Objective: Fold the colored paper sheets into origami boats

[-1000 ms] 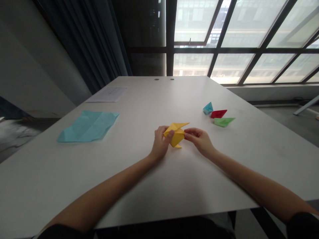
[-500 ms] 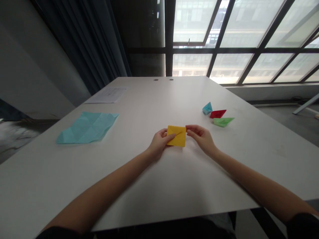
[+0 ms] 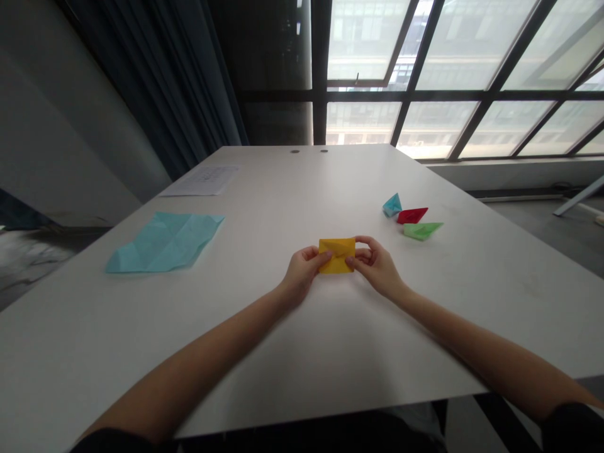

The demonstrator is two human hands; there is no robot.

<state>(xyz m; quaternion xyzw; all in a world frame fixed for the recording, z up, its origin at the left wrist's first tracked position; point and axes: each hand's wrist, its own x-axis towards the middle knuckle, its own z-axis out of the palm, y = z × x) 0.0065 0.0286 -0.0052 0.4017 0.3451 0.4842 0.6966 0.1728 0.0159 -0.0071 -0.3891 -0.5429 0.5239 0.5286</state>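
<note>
A small square of folded yellow paper [image 3: 336, 246] is held up just above the white table [image 3: 302, 340]. My left hand [image 3: 302, 267] pinches its left side, thumb lying across the front. At the right edge my right hand [image 3: 377, 267] grips it too, with the thumb on the front face and the index finger at the upper corner. Both hands' other fingers are partly hidden behind the paper or curled in.
On the left lies a creased light-blue paper sheet [image 3: 165, 242], with a printed white sheet [image 3: 202, 180] beyond it. To the right sit three folded paper pieces: blue [image 3: 392, 206], red [image 3: 412, 216] and green [image 3: 421, 231]. Windows stand behind the table.
My right thumb has moved left onto the front of the yellow paper, so the right hand now grips it. The paper has shifted slightly right and looks more level.
</note>
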